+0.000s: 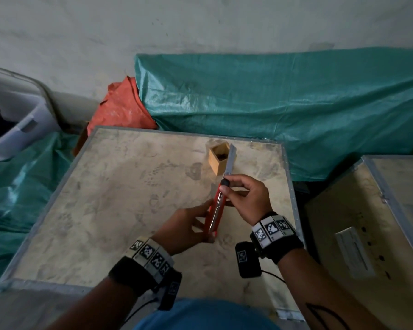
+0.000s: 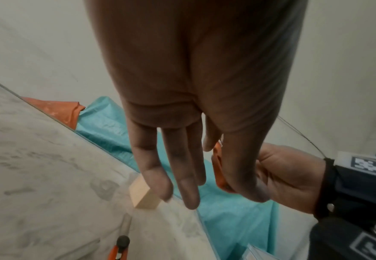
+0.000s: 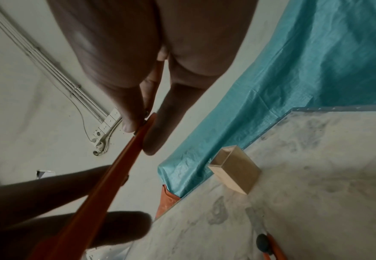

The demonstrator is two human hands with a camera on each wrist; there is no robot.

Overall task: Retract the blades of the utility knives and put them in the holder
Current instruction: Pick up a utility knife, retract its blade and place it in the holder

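I hold a red utility knife [image 1: 215, 211] above the table [image 1: 129, 186] with both hands. Its long grey blade [image 1: 229, 160] sticks out toward the wooden holder [image 1: 216, 163]. My left hand [image 1: 200, 222] pinches the rear of the handle between thumb and forefinger, its other fingers straight. My right hand [image 1: 239, 194] pinches the front of the handle at the black knob [image 1: 225, 182]. The holder [image 3: 235, 174] stands upright near the table's far edge. A second orange knife [image 2: 121, 249] with a black knob lies on the table below my hands, also seen in the right wrist view as the second knife [image 3: 266, 246].
A teal tarp [image 1: 272, 103] and an orange sheet [image 1: 119, 108] lie behind the table. A second wooden crate [image 1: 379, 222] stands to the right and a white bin [image 1: 14, 120] at the far left. The table has a metal rim.
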